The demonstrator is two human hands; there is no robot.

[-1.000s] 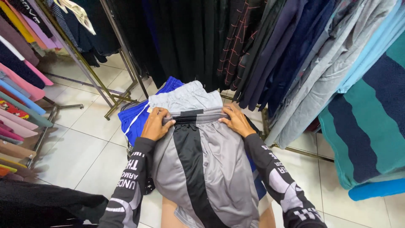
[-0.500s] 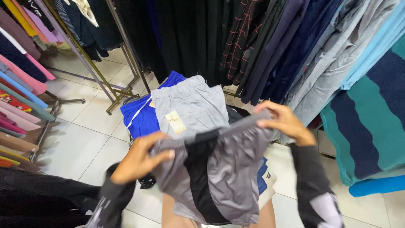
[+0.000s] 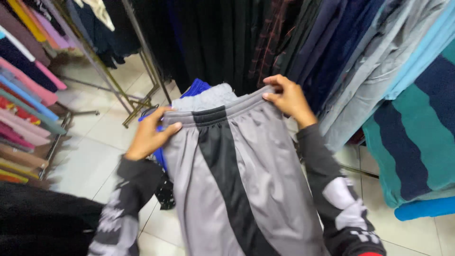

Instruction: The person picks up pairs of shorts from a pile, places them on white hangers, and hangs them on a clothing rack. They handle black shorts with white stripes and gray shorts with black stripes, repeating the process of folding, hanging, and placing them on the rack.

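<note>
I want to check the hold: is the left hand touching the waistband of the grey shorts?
Touching. The head view shows the left hand gripping the waistband corner of the grey shorts, thumb lying over the fabric with no gap. The right hand holds the other corner.

- Grey shorts point(image 3: 265, 189) hanging spread out flat, front facing the camera, filling the lower middle of the view.
- Showing smooth, slightly shiny grey fabric with a broad black stripe running from the waistband down and slanting toward the lower right.
- Carrying an elastic waistband, gathered and stretched wide, grey with a black section in line with the stripe.
- Being held up by the waistband at its two ends, the right end sitting higher than the left, so the top edge is tilting.
- Hanging in front of a light grey garment and a blue one.
</note>
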